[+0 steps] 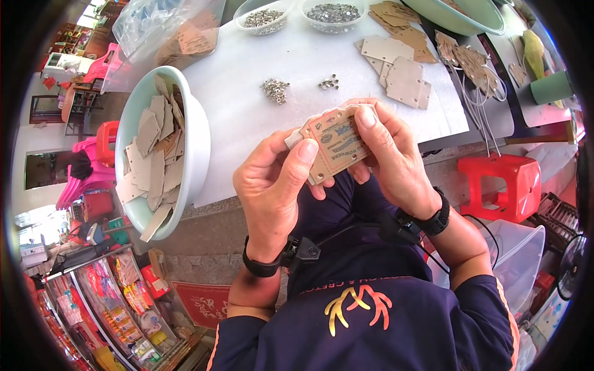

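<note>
A small stack of tan printed leather-like patches (334, 148) with holes near the corners is held up over the table's front edge. My left hand (272, 179) grips its left end, thumb on the printed face. On the right end, my right hand (390, 148) pinches the stack, with its thumb near the upper corner and fingers behind. How many pieces lie in the stack I cannot tell. Beyond my hands, a heap of small metal rivets (275, 91) and a smaller group of metal pieces (329, 81) rest on the white table (241, 117).
A pale basin (197, 142) heaped with patches stands at the left. Two clear tubs (263, 17) of metal parts sit at the back, near loose piles of patches (396, 68). A green basin (470, 18) is at the far right; a red stool (501, 185) stands on the right below the table.
</note>
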### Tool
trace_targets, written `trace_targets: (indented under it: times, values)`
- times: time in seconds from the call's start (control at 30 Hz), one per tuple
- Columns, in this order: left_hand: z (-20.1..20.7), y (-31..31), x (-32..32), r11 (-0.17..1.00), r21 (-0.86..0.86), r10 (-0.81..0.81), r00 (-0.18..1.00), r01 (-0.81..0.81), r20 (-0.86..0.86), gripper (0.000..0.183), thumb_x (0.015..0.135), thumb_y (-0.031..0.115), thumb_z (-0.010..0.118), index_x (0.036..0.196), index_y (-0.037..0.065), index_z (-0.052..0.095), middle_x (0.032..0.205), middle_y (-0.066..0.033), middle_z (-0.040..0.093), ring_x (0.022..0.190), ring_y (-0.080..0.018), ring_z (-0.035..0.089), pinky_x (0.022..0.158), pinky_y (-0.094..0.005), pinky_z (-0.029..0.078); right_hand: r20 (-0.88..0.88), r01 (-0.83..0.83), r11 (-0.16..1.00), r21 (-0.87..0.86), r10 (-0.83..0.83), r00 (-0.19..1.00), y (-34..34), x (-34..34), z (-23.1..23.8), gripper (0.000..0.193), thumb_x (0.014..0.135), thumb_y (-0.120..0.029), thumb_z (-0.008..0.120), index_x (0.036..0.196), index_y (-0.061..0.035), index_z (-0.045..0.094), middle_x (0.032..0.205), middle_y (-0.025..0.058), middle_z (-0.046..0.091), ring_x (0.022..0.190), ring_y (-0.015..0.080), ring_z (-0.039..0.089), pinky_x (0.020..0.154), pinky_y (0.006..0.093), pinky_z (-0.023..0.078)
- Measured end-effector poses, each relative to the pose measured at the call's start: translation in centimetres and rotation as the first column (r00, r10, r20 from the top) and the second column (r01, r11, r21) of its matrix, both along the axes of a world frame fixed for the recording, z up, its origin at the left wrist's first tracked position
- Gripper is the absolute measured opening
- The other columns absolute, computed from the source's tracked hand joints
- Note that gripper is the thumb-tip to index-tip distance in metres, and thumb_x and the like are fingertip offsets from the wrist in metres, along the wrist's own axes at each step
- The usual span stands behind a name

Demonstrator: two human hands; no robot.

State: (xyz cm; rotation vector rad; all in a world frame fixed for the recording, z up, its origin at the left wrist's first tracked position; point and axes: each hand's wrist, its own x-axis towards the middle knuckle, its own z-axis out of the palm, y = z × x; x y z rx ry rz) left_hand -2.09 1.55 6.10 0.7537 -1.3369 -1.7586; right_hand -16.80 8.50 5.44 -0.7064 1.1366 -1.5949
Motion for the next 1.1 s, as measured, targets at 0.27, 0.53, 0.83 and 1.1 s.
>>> trace_targets:
  times: [0.27, 0.53, 0.83, 1.1]
  values:
    - [0.5, 0.6, -0.7, 0.994, -0.102, 0.047, 0.998, -0.042, 0.049, 0.019, 0.095, 0.01, 0.063, 0.108, -0.004, 0.064, 0.081, -0.008, 0.068, 0.06, -0.0091, 0.061, 0.049, -0.0207, 0.047, -0.058, 0.066, 0.995, -0.074, -0.07, 0.996, 0.2, 0.4, -0.7, 0.031, 0.105, -0.03, 0.047, 0.109, -0.002, 0.059, 0.084, 0.0005, 0.061, 0.057, 0.0021, 0.044, 0.048, 0.0175, 0.036]
    - [-0.5, 0.7, -0.9, 0.972, -0.236, 0.0, 0.998, 0.015, 0.063, 0.024, 0.098, 0.012, 0.055, 0.115, -0.005, 0.056, 0.091, -0.0134, 0.068, 0.052, -0.0107, 0.057, 0.043, -0.0205, 0.043, -0.032, 0.121, 0.99, -0.071, -0.123, 0.992, 0.3, 0.8, -0.9, 0.031, 0.105, -0.032, 0.045, 0.108, -0.0027, 0.055, 0.082, -0.0002, 0.057, 0.056, 0.002, 0.042, 0.047, 0.017, 0.034]
    - [-0.3, 0.8, -1.1, 0.979, -0.205, 0.0, 0.996, 0.017, 0.085, 0.024, 0.098, 0.011, 0.056, 0.116, -0.005, 0.055, 0.09, -0.0134, 0.068, 0.051, -0.0096, 0.055, 0.042, -0.0202, 0.042, -0.117, 0.169, 0.984, -0.056, -0.174, 0.978, 0.5, 1.1, -0.9, 0.029, 0.106, -0.03, 0.044, 0.108, -0.0034, 0.055, 0.08, -0.0015, 0.057, 0.057, 0.0015, 0.042, 0.048, 0.0178, 0.035]
    - [-0.6, 0.5, -0.8, 0.985, -0.17, -0.008, 0.996, 0.023, 0.088, 0.023, 0.1, 0.014, 0.054, 0.114, -0.004, 0.056, 0.081, -0.01, 0.066, 0.051, -0.0097, 0.055, 0.042, -0.0199, 0.041, -0.134, 0.15, 0.987, -0.061, -0.157, 0.978, 0.4, 1.2, -0.8, 0.031, 0.106, -0.031, 0.042, 0.113, -0.0034, 0.054, 0.081, -0.0012, 0.056, 0.058, 0.0017, 0.041, 0.049, 0.0179, 0.034]
